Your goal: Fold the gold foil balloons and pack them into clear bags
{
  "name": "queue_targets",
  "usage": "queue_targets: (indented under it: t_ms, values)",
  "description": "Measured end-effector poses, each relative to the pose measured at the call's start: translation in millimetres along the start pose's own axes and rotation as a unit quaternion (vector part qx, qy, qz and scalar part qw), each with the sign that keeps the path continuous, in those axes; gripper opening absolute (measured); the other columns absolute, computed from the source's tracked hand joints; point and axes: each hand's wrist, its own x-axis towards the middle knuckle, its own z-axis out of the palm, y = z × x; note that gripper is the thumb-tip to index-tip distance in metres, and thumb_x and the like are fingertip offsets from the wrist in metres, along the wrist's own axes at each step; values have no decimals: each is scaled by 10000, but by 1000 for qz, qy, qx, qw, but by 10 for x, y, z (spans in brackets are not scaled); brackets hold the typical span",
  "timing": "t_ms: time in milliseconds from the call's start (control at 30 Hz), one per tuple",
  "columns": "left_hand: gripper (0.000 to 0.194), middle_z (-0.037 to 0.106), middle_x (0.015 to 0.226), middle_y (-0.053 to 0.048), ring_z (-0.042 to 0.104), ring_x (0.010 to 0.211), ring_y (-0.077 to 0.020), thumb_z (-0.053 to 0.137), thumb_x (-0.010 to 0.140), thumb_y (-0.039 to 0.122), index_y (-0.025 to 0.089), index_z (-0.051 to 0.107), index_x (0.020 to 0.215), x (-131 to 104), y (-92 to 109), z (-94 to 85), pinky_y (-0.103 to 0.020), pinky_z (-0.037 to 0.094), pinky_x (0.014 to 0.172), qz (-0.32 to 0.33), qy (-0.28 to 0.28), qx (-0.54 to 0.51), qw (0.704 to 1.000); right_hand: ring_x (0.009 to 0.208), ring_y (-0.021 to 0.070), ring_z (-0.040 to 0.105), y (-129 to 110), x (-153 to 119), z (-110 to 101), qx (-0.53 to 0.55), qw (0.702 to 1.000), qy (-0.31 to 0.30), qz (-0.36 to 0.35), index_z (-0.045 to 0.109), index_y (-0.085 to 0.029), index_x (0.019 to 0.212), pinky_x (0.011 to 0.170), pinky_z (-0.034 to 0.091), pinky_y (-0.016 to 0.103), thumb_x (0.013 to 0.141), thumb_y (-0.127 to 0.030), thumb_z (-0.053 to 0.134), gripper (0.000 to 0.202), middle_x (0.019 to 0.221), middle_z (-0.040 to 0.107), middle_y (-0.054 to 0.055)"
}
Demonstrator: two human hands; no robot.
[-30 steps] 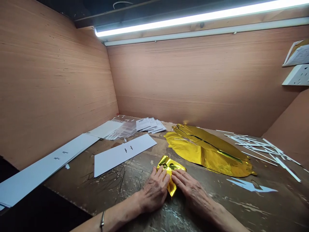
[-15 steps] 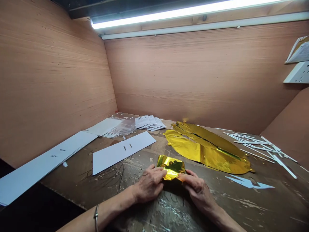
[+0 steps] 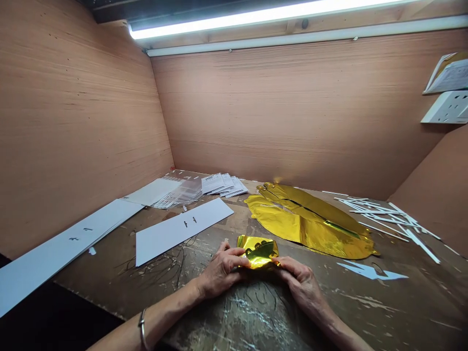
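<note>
A small folded piece of shiny gold foil (image 3: 259,249) lies near the table's front, between both hands. My left hand (image 3: 224,267) grips its left edge, fingers on top and thumb low. At its lower right edge, my right hand (image 3: 297,274) pinches the foil between thumb and fingers. Larger flat gold foil sheets (image 3: 310,224) with small tabs are spread behind and to the right. A white card strip (image 3: 183,229) with two small slots lies to the left of the foil.
Long white strips (image 3: 69,243) extend along the left. Clear plastic sleeves (image 3: 183,192) and printed papers (image 3: 221,184) lie at the back. White sticks (image 3: 395,217) are scattered at the right, near a cut white paper piece (image 3: 373,270). A socket (image 3: 446,108) is on the wall.
The view has shifted slightly. Both hands still hold the small foil; the fingers have shifted a little, and its front edge looks more folded under. More of its dark reflection shows on top.
</note>
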Motion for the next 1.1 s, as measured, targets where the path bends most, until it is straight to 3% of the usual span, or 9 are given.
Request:
queue_targets:
  t_ms: [133,267,367,567,633,700,833,1000,1100]
  values:
    - [169,620,968,-14,518,878,-145,497,812,294,263,656,861,-12,33,33,-320,273,827,-29,33,-7,999,807,195,551,17,1,-1,-34,999,9,-3,637,-198,726,750,408,297,770,-302,469,202,830,630,50]
    - [124,600,764,-20,509,788,-143,549,759,257,184,646,728,81,57,122,-259,347,736,-146,93,6,985,782,209,522,20,27,27,-158,985,48,53,624,-214,750,740,363,335,769,-344,460,210,777,608,42]
    - [64,565,726,-20,498,758,-148,560,713,210,166,603,695,181,51,193,-235,361,675,-227,91,72,967,759,198,511,-28,39,54,-230,966,67,99,600,-218,792,719,347,317,767,-334,441,198,768,590,36]
    - [63,537,703,-59,484,715,-197,526,686,146,149,564,736,278,150,215,-301,363,646,-247,76,142,955,691,178,537,-178,182,10,-258,943,34,207,530,-213,861,571,311,247,654,-234,496,210,671,590,5]
    - [63,545,734,-68,485,750,-215,514,723,187,151,556,754,239,225,216,-347,362,690,-203,72,186,959,710,186,541,-172,281,-42,-258,940,28,222,542,-214,815,550,295,241,580,-188,535,237,682,597,6]
    - [141,557,842,-84,478,855,-248,504,759,278,152,548,805,176,281,254,-420,337,777,-93,71,252,961,744,197,543,-127,383,-93,-251,939,25,233,556,-206,761,533,294,233,515,-166,574,249,727,606,16]
    - [237,543,993,-145,416,1039,-322,417,799,199,88,511,986,105,265,427,-534,223,883,105,67,380,916,557,155,552,-22,519,-138,-211,943,-4,258,561,-176,696,441,302,206,484,-148,612,219,562,587,-8]
    - [214,574,853,-162,489,948,-311,355,771,80,48,518,905,219,169,474,-539,249,867,127,35,412,901,457,154,549,-125,450,-207,-177,952,-34,249,576,-128,831,414,381,230,615,-176,555,222,507,589,2]
    - [172,581,778,-125,520,868,-268,362,765,90,87,518,838,278,207,332,-515,276,867,109,6,381,918,825,207,585,-244,277,-313,-203,974,-25,96,537,-165,1042,688,458,311,726,-290,503,341,894,641,77]
